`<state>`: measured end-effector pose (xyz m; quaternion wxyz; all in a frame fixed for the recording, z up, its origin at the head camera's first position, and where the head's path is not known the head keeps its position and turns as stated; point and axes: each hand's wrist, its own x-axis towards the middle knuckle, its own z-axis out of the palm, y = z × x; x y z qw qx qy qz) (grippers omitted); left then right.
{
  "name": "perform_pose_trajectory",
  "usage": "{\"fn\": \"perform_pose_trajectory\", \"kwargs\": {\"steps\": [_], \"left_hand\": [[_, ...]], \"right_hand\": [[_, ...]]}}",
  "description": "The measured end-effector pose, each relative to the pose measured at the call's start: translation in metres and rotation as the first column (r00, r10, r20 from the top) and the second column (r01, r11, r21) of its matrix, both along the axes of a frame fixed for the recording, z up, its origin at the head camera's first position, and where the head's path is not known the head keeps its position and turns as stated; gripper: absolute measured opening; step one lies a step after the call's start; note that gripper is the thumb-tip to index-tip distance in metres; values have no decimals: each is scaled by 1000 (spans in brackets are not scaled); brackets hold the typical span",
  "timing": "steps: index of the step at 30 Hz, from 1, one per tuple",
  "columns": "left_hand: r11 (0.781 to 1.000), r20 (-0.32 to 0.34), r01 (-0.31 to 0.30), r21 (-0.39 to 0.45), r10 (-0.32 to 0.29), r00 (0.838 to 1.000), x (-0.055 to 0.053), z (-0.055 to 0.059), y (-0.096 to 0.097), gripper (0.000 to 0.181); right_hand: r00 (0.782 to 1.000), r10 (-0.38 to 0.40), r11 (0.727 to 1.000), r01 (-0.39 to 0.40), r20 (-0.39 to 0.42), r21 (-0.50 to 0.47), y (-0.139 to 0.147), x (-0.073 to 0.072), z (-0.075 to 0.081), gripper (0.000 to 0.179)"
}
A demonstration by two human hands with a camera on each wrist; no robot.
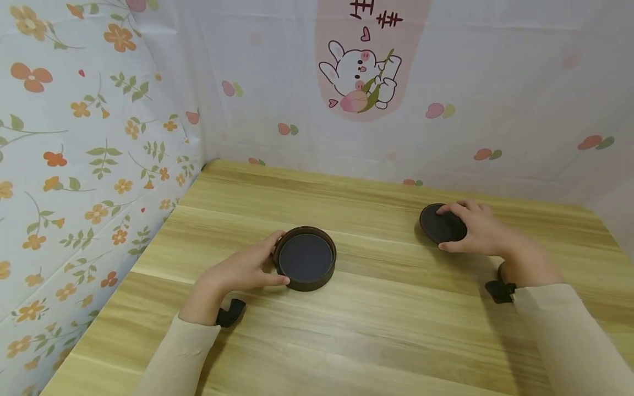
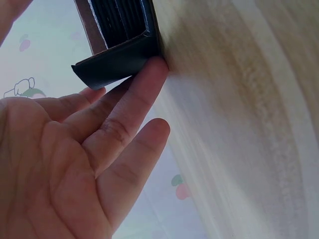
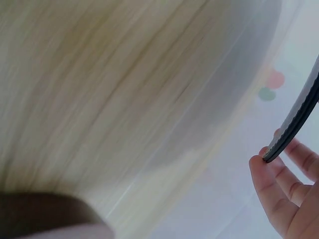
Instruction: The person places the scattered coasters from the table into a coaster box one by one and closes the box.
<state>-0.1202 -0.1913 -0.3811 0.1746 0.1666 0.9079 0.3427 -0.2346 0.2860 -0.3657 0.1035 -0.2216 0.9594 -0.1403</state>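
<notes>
A round dark holder (image 1: 305, 258) with a low wall and a dark disc lying inside stands on the wooden table (image 1: 396, 330), left of centre. My left hand (image 1: 279, 258) holds its left side, thumb at the front and index finger at the back. In the left wrist view the fingers (image 2: 144, 84) touch the holder's wall (image 2: 114, 62). Further right and back, my right hand (image 1: 444, 229) grips a thin dark disc (image 1: 435, 223) between thumb and fingers, tilted at the table. The right wrist view shows the disc's ribbed edge (image 3: 299, 117) against my fingertips (image 3: 264, 169).
Patterned cloth walls close the table in on the left (image 1: 74, 165) and at the back (image 1: 446, 110). Black wrist mounts (image 1: 230, 313) (image 1: 500, 290) sit under both sleeves. Bare wood lies between the two hands and along the front.
</notes>
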Motion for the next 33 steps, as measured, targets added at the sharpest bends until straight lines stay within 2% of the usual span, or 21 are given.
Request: {"fn": "perform_pose_trajectory", "kwargs": {"steps": [16,33], "left_hand": [[1000,-25,20,-12,-20,999,-2,2,3,97],[1000,-16,17,-17,-17,1000,0,3,2,99]], "right_hand": [[996,86,996,-86,-7,-34,-40,14,11,70],[985,169,982,-171,-32,-78,-80,24,12,68]]}}
